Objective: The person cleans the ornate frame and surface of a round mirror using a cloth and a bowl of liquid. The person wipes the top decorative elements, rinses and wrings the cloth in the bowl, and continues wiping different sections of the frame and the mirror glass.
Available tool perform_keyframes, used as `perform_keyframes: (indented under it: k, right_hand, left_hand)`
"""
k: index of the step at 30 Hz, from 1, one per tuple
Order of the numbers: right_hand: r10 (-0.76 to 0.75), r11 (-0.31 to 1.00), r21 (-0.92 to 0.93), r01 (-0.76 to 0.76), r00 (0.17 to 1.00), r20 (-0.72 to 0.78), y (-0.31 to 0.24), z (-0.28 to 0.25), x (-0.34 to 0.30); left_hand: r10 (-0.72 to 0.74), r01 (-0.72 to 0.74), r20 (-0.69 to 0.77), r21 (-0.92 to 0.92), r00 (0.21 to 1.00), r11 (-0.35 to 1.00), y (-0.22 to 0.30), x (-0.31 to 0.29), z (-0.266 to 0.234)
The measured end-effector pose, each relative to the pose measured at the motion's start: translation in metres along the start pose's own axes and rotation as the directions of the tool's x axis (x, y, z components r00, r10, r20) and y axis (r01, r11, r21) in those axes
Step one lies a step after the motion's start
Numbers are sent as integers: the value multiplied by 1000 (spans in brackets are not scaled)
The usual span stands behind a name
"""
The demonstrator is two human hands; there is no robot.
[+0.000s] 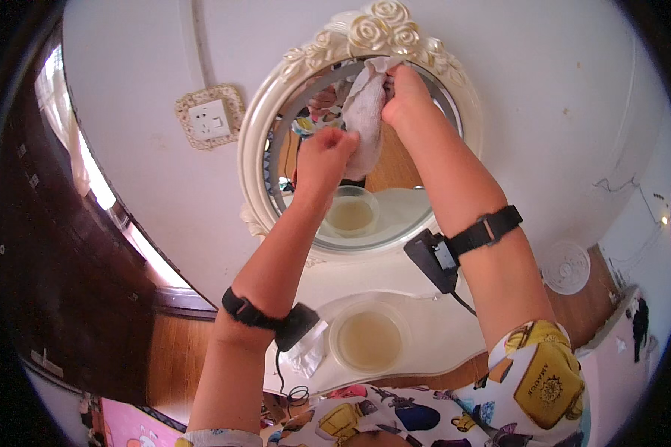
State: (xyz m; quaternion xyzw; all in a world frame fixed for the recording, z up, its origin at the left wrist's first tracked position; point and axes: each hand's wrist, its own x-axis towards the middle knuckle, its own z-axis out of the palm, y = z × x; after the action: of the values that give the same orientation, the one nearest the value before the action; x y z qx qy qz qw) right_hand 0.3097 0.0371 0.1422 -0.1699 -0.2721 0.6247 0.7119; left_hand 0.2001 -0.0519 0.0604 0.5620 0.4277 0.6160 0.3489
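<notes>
In front of a round mirror (402, 165) hangs a pale, damp-looking cloth (365, 112), held up between my two hands. My right hand (406, 93) grips its upper end near the top of the glass, fingers mostly turned away from view. Lower and to the left, my left hand (326, 160) is closed at the cloth's edge, its fingertips pinching it. Whether the cloth touches the glass I cannot tell. Below the mirror, a clear bowl of cloudy, yellowish water (369, 341) stands on a white dressing table (432, 335).
The mirror's cream frame (252, 141) has carved roses (369, 32) on top. A crumpled clear plastic bag (306, 356) lies left of the bowl. On the wall at left is a socket with switch (209, 119). Black straps with devices and cables circle both my forearms. A round fan (565, 267) stands at right.
</notes>
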Motion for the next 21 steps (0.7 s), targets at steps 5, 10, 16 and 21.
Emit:
perform_keyframes:
  k: [5,10,16,21]
  right_hand:
    - [1,1000,-8,-2,994,-105,4,-22,23]
    - [66,998,26,-63,982,-180,9,-23,26]
    - [83,996,30,-79,981,-176,7,-26,36]
    - [147,985,112,-134,981,-123,1,-31,34]
  left_hand:
    - [-74,116,332,-110,941,987,-5,-47,6]
    - [89,173,733,-275,674,946,-8,-74,14]
    - [30,556,788,-460,615,693,-12,-109,31]
    - [30,658,738,-618,674,431,-24,-118,45]
